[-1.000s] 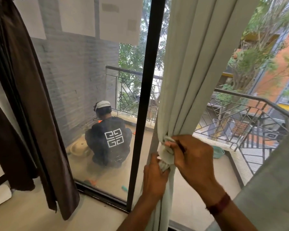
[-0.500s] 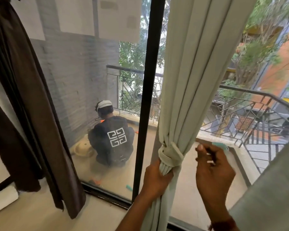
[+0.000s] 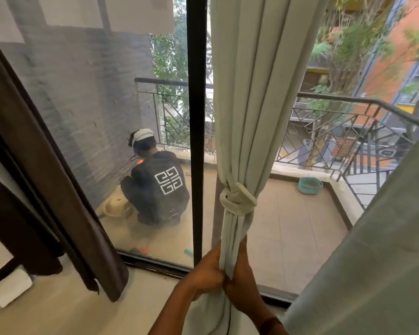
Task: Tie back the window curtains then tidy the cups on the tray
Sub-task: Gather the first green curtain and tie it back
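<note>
A pale grey-green curtain (image 3: 247, 93) hangs in front of the window and is tied into a knot (image 3: 237, 199) at mid-height. Below the knot the gathered tail drops straight down. My left hand (image 3: 206, 272) grips that tail from the left, and my right hand (image 3: 239, 274) grips it from the right, both just under the knot's hanging end. No tray or cups are in view.
A dark brown curtain (image 3: 46, 177) hangs at the left. The black window frame post (image 3: 196, 141) stands just left of the knotted curtain. Another pale curtain panel (image 3: 372, 274) fills the lower right. Beyond the glass a person (image 3: 155, 187) crouches on the balcony.
My right hand let go of the knot, swung off to the right, then came down onto the tail. My left hand slid lower. The knot now hangs free above both hands.
</note>
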